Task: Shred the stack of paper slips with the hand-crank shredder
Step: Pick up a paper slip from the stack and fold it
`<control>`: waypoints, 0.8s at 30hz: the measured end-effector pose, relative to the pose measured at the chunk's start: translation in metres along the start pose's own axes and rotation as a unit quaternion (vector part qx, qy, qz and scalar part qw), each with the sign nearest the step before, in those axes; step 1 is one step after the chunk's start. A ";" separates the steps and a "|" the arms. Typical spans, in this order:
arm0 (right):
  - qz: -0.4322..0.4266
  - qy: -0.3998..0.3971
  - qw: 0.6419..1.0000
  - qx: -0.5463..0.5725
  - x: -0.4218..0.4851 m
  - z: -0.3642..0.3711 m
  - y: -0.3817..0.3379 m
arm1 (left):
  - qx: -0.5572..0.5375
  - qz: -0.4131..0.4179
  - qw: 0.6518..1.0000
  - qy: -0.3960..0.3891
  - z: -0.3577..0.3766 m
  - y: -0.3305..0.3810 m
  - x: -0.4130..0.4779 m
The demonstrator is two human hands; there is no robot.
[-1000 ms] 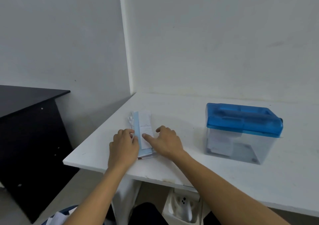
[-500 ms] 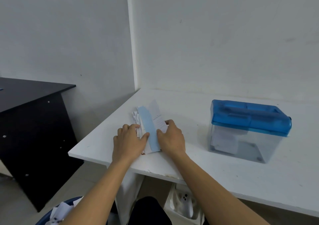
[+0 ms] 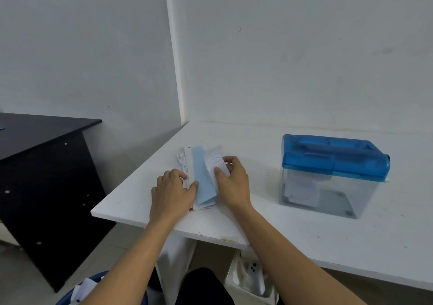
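The stack of paper slips lies on the white table, near its front left corner and well apart from the hand-crank shredder; the slips are fanned a little, with a light blue slip uppermost. The left hand rests on the left part of the stack with bent fingers, its thumb against the blue slip; it seems to press the pile down so that it does not slide, rather than to grip it. The right hand pinches one white lined slip between thumb and fingers and tilts it up from the pile; I judge that it separates a single slip because the shredder would take few sheets at once. The shredder stands to the right, upright, its blue lid closed over a clear box in which some pale paper already lies; its crank I cannot make out, and no hand touches it, so the feeding is not yet begun. The table top is white and slightly marked, set against a pale wall near a corner; a black desk stands to the left, and under the table a blue bin with paper scraps and a white container are visible.
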State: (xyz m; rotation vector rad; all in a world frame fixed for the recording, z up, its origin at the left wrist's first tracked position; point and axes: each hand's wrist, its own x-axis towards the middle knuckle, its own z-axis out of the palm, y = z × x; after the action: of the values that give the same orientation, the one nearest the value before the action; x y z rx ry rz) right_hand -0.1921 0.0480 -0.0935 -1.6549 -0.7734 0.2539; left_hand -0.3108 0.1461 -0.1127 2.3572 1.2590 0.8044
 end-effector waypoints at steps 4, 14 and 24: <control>-0.017 -0.034 0.999 -0.013 0.001 0.005 0.003 | 0.007 0.007 1.000 0.004 -0.001 0.002 -0.001; 0.019 -0.027 0.987 -0.157 0.001 0.012 0.009 | 0.020 0.017 0.999 0.021 -0.001 0.004 -0.003; 0.016 -0.062 0.983 -0.171 0.001 0.011 0.008 | 0.007 0.039 0.999 0.034 0.000 0.003 -0.004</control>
State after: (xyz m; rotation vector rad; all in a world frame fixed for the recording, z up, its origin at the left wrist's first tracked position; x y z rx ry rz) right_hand -0.1952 0.0572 -0.1034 -1.9899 -0.9241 0.2592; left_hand -0.3108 0.1409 -0.1126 2.4235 1.2091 0.9090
